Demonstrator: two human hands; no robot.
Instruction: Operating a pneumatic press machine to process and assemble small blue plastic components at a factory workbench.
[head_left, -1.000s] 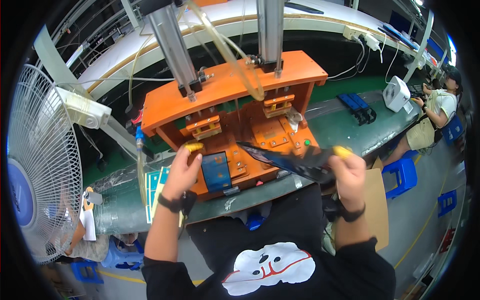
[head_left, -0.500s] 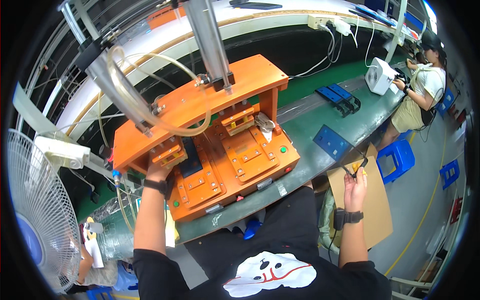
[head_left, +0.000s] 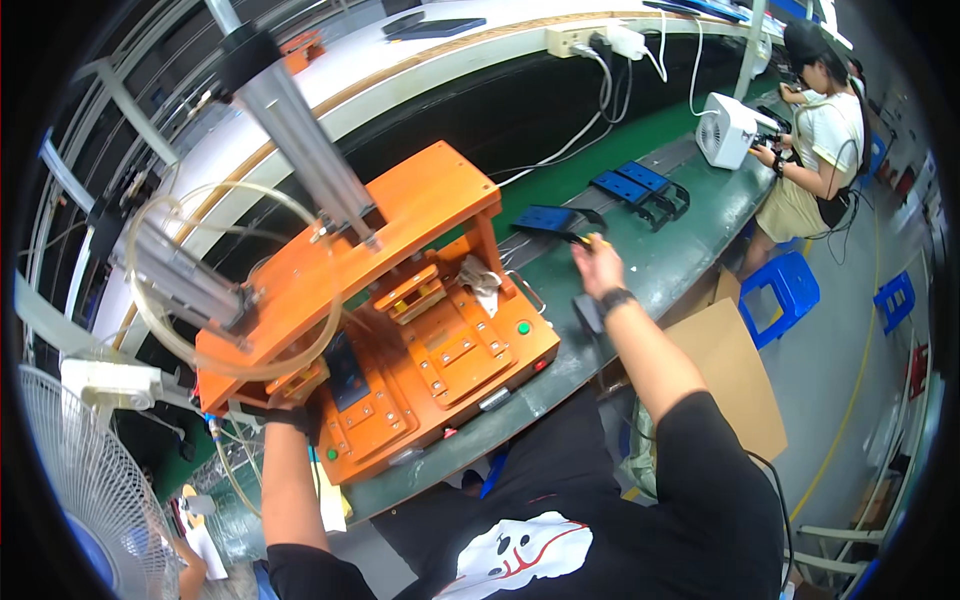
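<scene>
My right hand (head_left: 599, 266) reaches out over the green bench, its fingers closed on the dark frame of a flat blue panel (head_left: 545, 219). Beside it lie two similar blue panels with black looped frames (head_left: 640, 187). My left hand (head_left: 287, 400) is in under the left side of the orange two-station press (head_left: 440, 165); the press head hides its fingers. Close to that hand, a dark rectangular plate (head_left: 347, 372) rests on the left station. On the right station's bed (head_left: 465, 350) no plate shows. A crumpled pale cloth (head_left: 481, 283) is tucked by the press's right post.
Metal cylinders (head_left: 300, 130) and a looped clear hose (head_left: 150, 330) rise above the press. A fan (head_left: 90, 480) stands at left. A white box fan (head_left: 724, 130) sits near a co-worker (head_left: 815, 130) on the right. Cardboard (head_left: 725, 370) and a blue stool (head_left: 782, 298) stand beside the bench.
My right hand has carried the blue panel from above the cardboard forward and left, over the bench near the other panels. My left hand stays at the press. The view has shifted.
</scene>
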